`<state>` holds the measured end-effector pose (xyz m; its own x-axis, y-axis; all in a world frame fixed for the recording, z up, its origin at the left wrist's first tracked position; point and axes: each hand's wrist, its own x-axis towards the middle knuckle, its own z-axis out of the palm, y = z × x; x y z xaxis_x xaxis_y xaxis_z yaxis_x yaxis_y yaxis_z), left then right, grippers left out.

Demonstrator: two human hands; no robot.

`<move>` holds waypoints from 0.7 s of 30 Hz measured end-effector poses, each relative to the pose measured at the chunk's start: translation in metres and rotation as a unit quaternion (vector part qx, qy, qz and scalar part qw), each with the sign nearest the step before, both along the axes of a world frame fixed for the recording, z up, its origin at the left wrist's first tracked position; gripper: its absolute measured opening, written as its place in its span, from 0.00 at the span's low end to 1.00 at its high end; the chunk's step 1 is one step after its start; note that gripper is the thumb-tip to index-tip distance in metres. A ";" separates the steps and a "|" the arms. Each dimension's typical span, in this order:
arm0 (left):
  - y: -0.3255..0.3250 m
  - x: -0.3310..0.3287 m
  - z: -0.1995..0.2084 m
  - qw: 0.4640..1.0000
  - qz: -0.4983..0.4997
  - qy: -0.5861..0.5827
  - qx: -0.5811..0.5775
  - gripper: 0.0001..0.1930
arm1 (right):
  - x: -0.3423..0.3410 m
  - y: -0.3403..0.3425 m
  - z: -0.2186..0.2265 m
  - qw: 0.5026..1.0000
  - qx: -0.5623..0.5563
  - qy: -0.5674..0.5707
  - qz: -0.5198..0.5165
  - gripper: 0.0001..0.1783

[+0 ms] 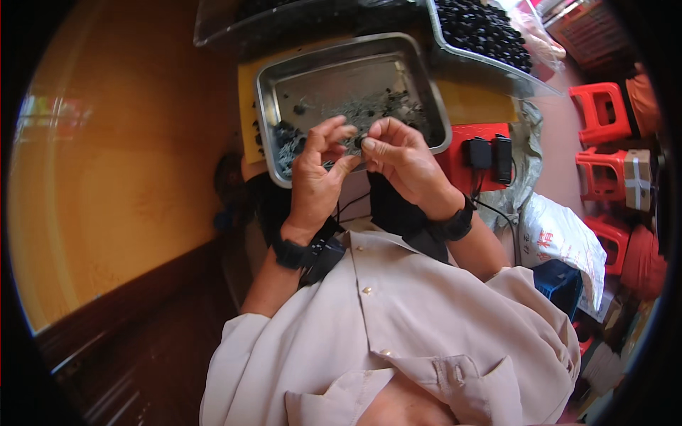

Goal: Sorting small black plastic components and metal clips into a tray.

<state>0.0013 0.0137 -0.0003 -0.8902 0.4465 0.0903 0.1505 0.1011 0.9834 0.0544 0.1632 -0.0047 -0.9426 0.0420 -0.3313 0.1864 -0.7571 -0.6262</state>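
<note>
My right hand (405,157) pinches a small round black piece (359,143) between thumb and fingertips. Just left of it, my left hand (316,177) is open, its fingers curved and the thumb held apart from them, with nothing seen between them. Both hands are over the near side of a shallow metal tray (323,79). In the tray lie loose black pieces (285,135) and thin grey-green scraps (359,108). What the fingers cover in the tray is hidden.
Behind the tray at the right stands a clear bin (490,65) heaped with black pieces; another bin (298,21) is behind it. Right of the tray, black adapters (489,153) with cords sit on a red surface (455,160). Red stools (600,113) and a white sack (558,238) stand farther right.
</note>
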 end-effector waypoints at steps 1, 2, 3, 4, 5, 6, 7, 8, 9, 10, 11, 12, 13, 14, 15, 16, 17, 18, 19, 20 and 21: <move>0.000 -0.003 0.000 1.000 0.000 -0.004 -0.014 0.24 | -0.003 0.012 0.006 0.997 0.062 0.035 -0.036 0.05; 0.000 -0.009 -0.001 1.000 0.002 -0.009 -0.027 0.25 | -0.008 0.025 0.014 0.987 0.125 0.068 -0.071 0.05; -0.006 -0.015 -0.002 0.999 -0.012 -0.036 -0.038 0.24 | -0.011 0.041 0.023 0.980 0.148 0.079 -0.110 0.06; -0.009 -0.018 -0.002 0.997 -0.013 -0.064 -0.037 0.21 | -0.014 0.061 0.031 0.967 0.185 0.099 -0.148 0.07; -0.011 -0.021 -0.003 0.995 -0.017 -0.058 -0.076 0.19 | -0.019 0.078 0.035 0.948 0.220 0.114 -0.198 0.06; -0.014 -0.023 -0.003 0.992 -0.020 -0.053 -0.117 0.17 | -0.021 0.097 0.043 0.936 0.235 0.130 -0.226 0.08; -0.014 -0.025 -0.004 0.991 -0.023 -0.054 -0.119 0.17 | -0.024 0.130 0.036 0.930 0.236 0.175 -0.223 0.10; -0.014 -0.027 -0.005 0.991 -0.025 -0.040 -0.128 0.15 | -0.026 0.152 0.040 0.918 0.260 0.149 -0.259 0.12; -0.015 -0.028 -0.008 0.989 -0.022 -0.027 -0.141 0.13 | -0.033 0.157 0.046 0.899 0.266 0.160 -0.310 0.16; -0.016 -0.029 -0.008 0.988 -0.019 -0.032 -0.147 0.13 | -0.026 0.165 0.058 0.890 0.325 0.125 -0.295 0.20; -0.014 -0.032 -0.009 0.986 -0.025 -0.025 -0.161 0.13 | -0.024 0.167 0.058 0.863 0.367 0.143 -0.318 0.18; -0.012 -0.035 -0.010 0.984 -0.030 -0.018 -0.176 0.13 | -0.022 0.164 0.056 0.833 0.407 0.160 -0.340 0.16; -0.012 -0.038 -0.012 0.982 -0.036 -0.007 -0.185 0.12 | -0.020 0.157 0.052 0.837 0.401 0.159 -0.336 0.16; -0.010 -0.040 -0.013 0.981 -0.034 -0.010 -0.190 0.12 | -0.017 0.144 0.049 0.833 0.449 0.154 -0.283 0.13; -0.009 -0.042 -0.012 0.973 -0.048 0.017 -0.224 0.12 | -0.015 0.131 0.047 0.826 0.494 0.150 -0.227 0.09; -0.007 -0.043 -0.011 0.963 -0.063 0.044 -0.258 0.12 | -0.013 0.118 0.039 0.845 0.494 0.137 -0.157 0.07; -0.003 -0.045 -0.012 0.963 -0.063 0.043 -0.260 0.12 | -0.009 0.106 0.028 0.857 0.493 0.122 -0.087 0.05; -0.001 -0.046 -0.015 0.952 -0.073 0.069 -0.288 0.12 | -0.009 0.091 0.011 0.823 0.548 0.137 -0.061 0.05; 0.001 -0.046 -0.017 0.941 -0.085 0.095 -0.314 0.12 | -0.009 0.078 -0.002 0.783 0.602 0.150 -0.037 0.05; 0.005 -0.047 -0.016 0.940 -0.084 0.094 -0.317 0.12 | -0.009 0.071 -0.006 0.727 0.669 0.157 0.005 0.05; 0.009 -0.049 -0.012 0.914 -0.097 0.093 -0.382 0.12 | -0.010 0.063 -0.009 0.660 0.737 0.134 0.056 0.06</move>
<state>-0.0472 0.0227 -0.0119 -0.7880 0.5908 -0.1731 0.3958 0.7015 0.5926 0.0447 0.2257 -0.0132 -0.9836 0.0585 0.1708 -0.0766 0.7213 -0.6884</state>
